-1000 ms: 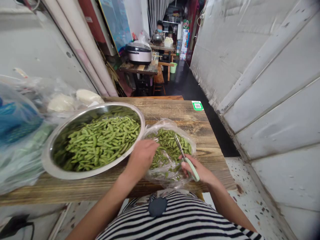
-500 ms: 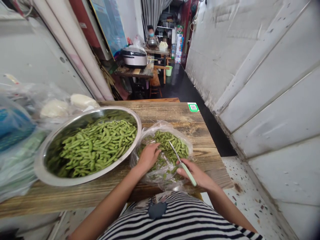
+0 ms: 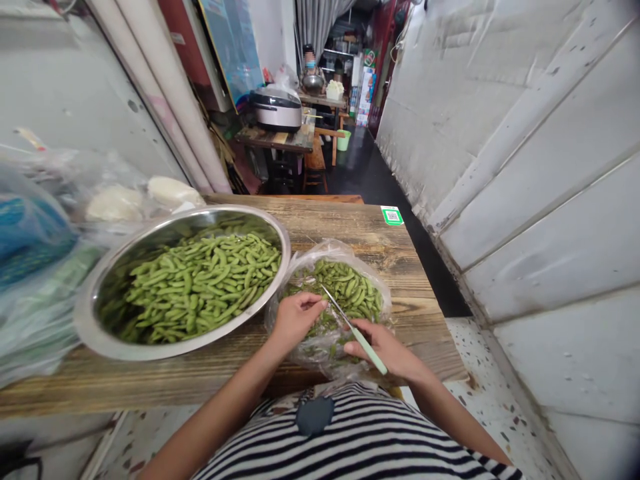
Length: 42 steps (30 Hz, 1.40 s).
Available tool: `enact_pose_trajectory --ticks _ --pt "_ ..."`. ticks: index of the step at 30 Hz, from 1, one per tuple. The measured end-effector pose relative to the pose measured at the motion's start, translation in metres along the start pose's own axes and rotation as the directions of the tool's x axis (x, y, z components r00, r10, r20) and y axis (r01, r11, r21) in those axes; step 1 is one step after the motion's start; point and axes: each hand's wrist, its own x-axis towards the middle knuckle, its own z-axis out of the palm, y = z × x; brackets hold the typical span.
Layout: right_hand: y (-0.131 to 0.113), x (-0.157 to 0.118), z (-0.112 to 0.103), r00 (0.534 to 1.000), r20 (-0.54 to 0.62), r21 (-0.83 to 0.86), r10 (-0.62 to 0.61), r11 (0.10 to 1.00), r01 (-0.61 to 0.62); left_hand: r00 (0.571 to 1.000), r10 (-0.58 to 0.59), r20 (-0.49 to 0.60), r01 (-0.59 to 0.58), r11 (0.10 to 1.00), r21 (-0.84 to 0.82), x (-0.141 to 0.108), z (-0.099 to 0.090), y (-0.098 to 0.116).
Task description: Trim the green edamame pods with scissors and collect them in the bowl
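a bowl [image 3: 86, 317] crowded the left; a green label [image 3: 393, 215] lay far right, unreadable. right hand [image 3: 387, 348] gripped scissors [image 3: 369, 349]; left hand [image 3: 295, 323] pinched, contents unclear.

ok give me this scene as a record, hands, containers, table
left hand: over the plastic bag, near the scissors; whether it holds anything is unclear
right hand: holds scissors, pale green handle
metal bowl: green pods, left of bag
plastic bag: open, more green pods
table: wooden, QR sticker at far right corner
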Motion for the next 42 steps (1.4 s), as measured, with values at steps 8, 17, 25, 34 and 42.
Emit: enact_pose_trajectory --ticks 8,17,25,34,42 --pt "0.004 0.008 0.008 0.995 -0.012 0.131 0.101 0.987 -0.098 0.990 -0.130 0.048 0.138 0.953 -0.269 -0.001 -0.003 -0.004" --pt "0.003 0.002 0.007 0.992 0.078 0.254 0.103 0.960 -0.120 0.980 -0.189 0.068 0.192 0.783 -0.592 -0.002 -0.003 0.000" --pt "-0.001 0.006 0.012 0.991 0.091 0.308 0.095 0.944 -0.119 0.976 -0.201 0.080 0.208 0.776 -0.595 -0.004 0.001 0.000" --pt "0.013 0.006 0.005 0.989 -0.014 0.375 0.150 0.918 -0.134 0.909 0.242 -0.340 -0.266 0.964 -0.024 -0.019 -0.033 0.025" --pt "0.024 0.000 -0.005 0.986 -0.075 0.394 0.149 0.913 -0.108 0.486 0.874 -0.026 -0.486 0.295 0.823 -0.006 -0.068 0.042"
